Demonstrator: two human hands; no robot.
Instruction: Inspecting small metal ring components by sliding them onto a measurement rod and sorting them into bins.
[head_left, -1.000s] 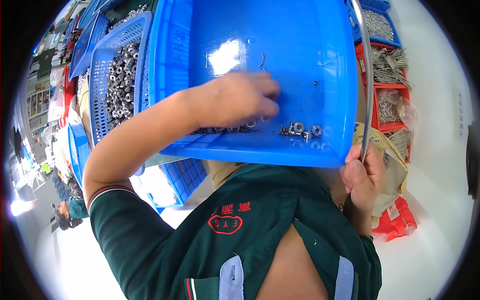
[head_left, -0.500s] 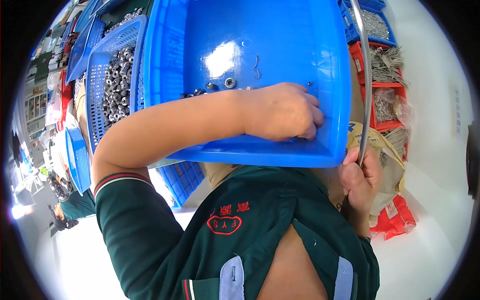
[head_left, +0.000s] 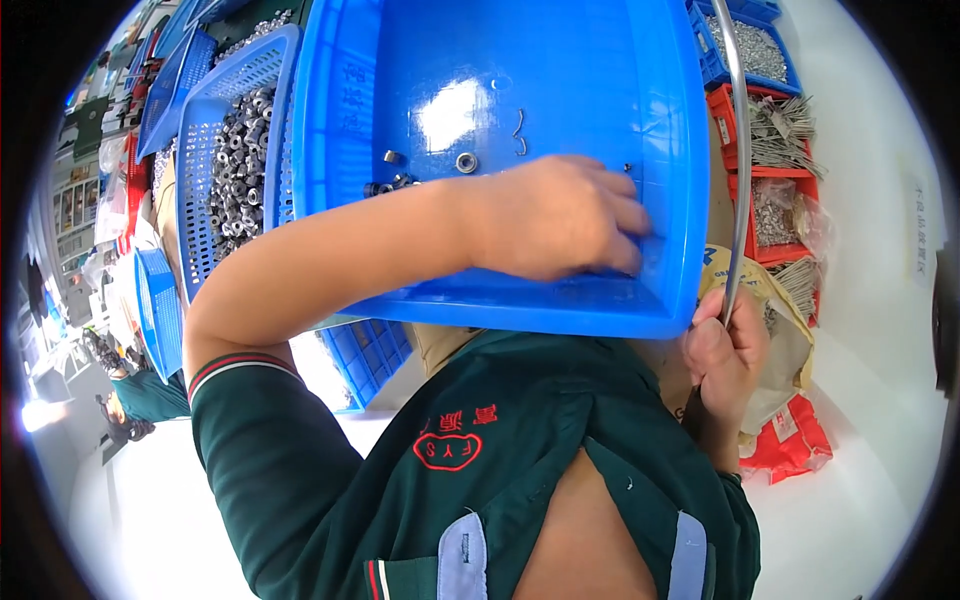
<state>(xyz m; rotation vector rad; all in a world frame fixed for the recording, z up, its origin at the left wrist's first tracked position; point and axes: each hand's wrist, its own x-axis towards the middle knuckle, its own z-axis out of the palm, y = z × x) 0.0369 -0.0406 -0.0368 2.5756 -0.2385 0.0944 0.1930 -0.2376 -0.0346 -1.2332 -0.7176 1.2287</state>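
Observation:
A large blue plastic bin (head_left: 650, 308) is right in front of me. My left hand (head_left: 565, 220) is low inside its near right part, palm down. Its fingers are bent and a little apart, slightly blurred, and nothing shows in them. A small dark part (head_left: 627, 167) lies just beyond its fingers. A metal ring (head_left: 466, 162), two bent wire pieces (head_left: 519, 133) and a few dark nuts (head_left: 385, 187) lie on the bin floor, the nuts partly behind my forearm. At the bin's near right corner my right hand (head_left: 728, 350) is closed round the lower end of a thin metal rod (head_left: 742, 150).
Blue perforated baskets stand left, one holding many dark nuts (head_left: 240, 170). On the right are red trays (head_left: 745, 215) with metal parts, a blue tray of small parts (head_left: 755, 50), a tan sack (head_left: 790, 340) and a red bag (head_left: 795, 440). Another person (head_left: 150, 397) is at far left.
The fingers of my left hand have loosened from a tighter curl, and the hand has shifted slightly. My right hand stays on the rod. The view has moved a little.

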